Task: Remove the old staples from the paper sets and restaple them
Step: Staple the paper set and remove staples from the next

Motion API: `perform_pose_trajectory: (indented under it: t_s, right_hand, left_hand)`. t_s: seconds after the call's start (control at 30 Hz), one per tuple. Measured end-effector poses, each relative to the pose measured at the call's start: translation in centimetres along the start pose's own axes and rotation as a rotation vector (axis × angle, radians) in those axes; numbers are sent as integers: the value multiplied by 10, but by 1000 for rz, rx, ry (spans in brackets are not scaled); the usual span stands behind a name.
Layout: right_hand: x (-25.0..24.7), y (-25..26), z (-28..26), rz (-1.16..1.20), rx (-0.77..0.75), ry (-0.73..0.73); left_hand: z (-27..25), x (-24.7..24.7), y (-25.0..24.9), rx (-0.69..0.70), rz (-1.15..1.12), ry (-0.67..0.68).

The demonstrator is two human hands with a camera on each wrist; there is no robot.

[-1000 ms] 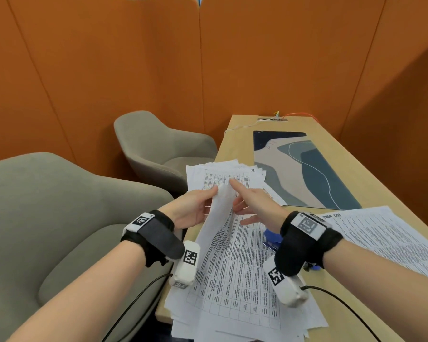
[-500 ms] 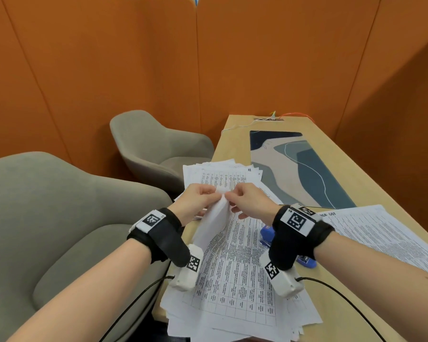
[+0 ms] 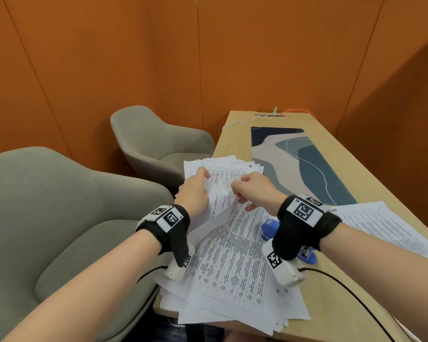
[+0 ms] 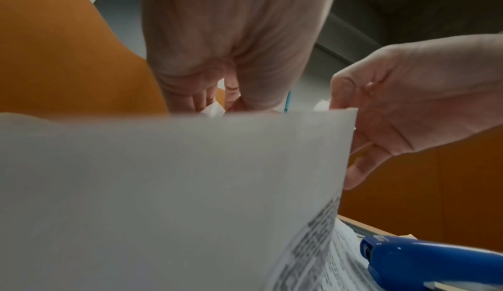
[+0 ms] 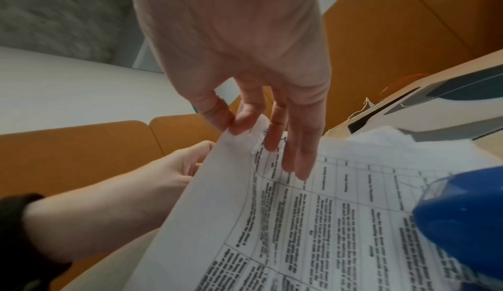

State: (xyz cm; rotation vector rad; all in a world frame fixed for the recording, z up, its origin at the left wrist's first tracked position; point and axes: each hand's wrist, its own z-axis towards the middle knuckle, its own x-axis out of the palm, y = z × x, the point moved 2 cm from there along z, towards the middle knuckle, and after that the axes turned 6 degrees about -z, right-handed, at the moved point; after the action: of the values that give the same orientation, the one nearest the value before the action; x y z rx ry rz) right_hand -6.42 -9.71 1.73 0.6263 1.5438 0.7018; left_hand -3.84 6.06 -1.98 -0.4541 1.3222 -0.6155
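Note:
A stapled paper set [image 3: 229,245] printed with tables lies on a loose pile at the table's left edge, its far corner lifted. My left hand [image 3: 203,183] pinches the turned-back top sheet [image 4: 163,188] at that corner. My right hand [image 3: 235,191] pinches the same corner between thumb and forefinger [image 5: 235,126], its other fingers spread over the printed page [image 5: 313,209]. The hands sit a short gap apart. No staple shows clearly. A blue stapler [image 3: 269,230] rests on the table just right of the set, half hidden behind my right wrist, and shows as the blue stapler [image 5: 462,220] beside the page.
Another printed paper pile [image 3: 386,230] lies at the right. A blue and beige desk mat [image 3: 307,164] covers the table's middle, with cables [image 3: 269,114] at the far end. Two grey armchairs [image 3: 59,218] stand left of the table [image 3: 381,188]; orange walls enclose it.
My right hand went from resting flat on the page to pinching the corner beside my left. Both hands have since drawn slightly apart, and the top sheet is peeled back to the left.

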Motion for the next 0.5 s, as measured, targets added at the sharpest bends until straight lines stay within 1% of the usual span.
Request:
perform_pose_trajectory:
  t_s: [0.07,0.13,0.17,0.2,0.23,0.3,0.37,0.4,0.47,0.5]
  right_hand:
    - [-1,-4,0,33,20,11]
    - [-1,-7,1,67,26,35]
    - [-2,-9,2,78,22,45]
    - [-3,-9,3,83,14,50]
    - [-3,-9,4,83,6,55]
    - [-4,-8,6,77,-10,63]
    - [-3,-6,7,76,-26,56]
    - [-3,-6,7,81,-32,48]
    - [-1,-6,6,97,-49,29]
    - [0,-7,7,111,-57,27]
  left_hand:
    - [3,0,-1,-40,-54,25]
    - [5,-2,-2,-147,-267,67]
    - [6,-3,-3,-184,-384,90]
    - [7,-6,-7,-198,-454,119]
    - [7,-7,-10,-185,-463,148]
    - [10,-8,-14,-96,-316,164]
    - [13,-8,-17,-8,-160,118]
    - [12,-8,-19,12,-123,90]
    - [12,-6,-20,-4,-118,69]
    - [13,-5,-21,-26,-145,90]
